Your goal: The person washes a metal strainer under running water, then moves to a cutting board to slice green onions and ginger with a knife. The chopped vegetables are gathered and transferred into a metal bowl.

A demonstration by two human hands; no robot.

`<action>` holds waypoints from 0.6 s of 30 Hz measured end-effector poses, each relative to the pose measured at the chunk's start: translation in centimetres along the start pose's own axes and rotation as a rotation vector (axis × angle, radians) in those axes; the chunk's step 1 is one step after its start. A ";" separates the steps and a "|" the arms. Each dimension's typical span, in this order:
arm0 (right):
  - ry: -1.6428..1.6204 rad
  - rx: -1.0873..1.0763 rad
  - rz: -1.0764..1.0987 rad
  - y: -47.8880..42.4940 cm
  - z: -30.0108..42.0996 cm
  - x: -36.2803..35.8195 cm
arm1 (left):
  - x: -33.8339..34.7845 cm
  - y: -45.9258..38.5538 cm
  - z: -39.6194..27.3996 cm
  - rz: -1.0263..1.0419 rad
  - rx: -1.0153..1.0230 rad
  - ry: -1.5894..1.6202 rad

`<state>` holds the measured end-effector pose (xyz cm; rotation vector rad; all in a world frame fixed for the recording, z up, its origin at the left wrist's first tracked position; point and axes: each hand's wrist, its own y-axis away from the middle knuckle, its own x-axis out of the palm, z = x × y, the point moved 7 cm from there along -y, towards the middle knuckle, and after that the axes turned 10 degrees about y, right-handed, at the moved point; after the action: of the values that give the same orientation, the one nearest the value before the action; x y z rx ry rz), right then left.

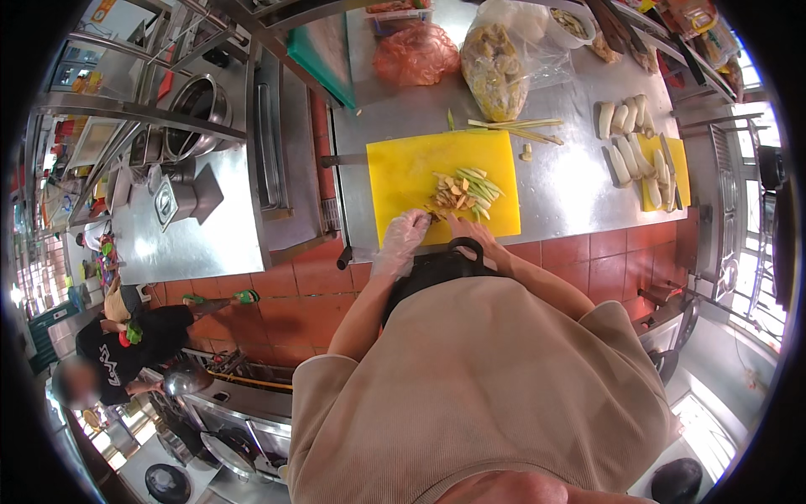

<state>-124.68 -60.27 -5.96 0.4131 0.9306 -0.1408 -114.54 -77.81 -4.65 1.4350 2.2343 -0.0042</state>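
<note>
My left hand (408,232), in a clear plastic glove, is at the front of a yellow cutting board (403,170) with its fingers curled. Small dark brown bits (434,217) lie at its fingertips; whether it grips any is too small to tell. Close by on the right, my right hand (472,234) reaches over the board's front edge, fingertips low by the pile. That pile holds sliced ginger (454,193) and cut green-white stalks (483,183), probably spring onion. A black thing with a loop handle (467,244) stands between my forearms, partly hidden by my shirt.
Long pale stalks (516,129) lie behind the board, near bagged yellowish food (496,72) and a red plastic bag (415,55). King oyster mushrooms (620,120) and a knife (670,160) are at right. A green board (321,60) leans left. Another person (135,340) stands at lower left.
</note>
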 end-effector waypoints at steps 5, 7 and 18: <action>0.125 -0.182 -0.220 2.5 0.3 0.5 | 0.4 -0.6 -0.4 0.044 -0.120 0.118; 0.087 -0.137 -0.174 3.2 1.7 -1.9 | 0.3 -0.6 -0.6 0.043 -0.107 0.105; -0.037 0.113 0.135 -0.7 1.3 -0.6 | 0.6 -0.6 -0.1 0.053 -0.058 0.157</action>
<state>-124.28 -61.49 -4.97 0.5744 0.8579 -0.0778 -115.30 -77.54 -4.91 1.5090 2.2996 0.1961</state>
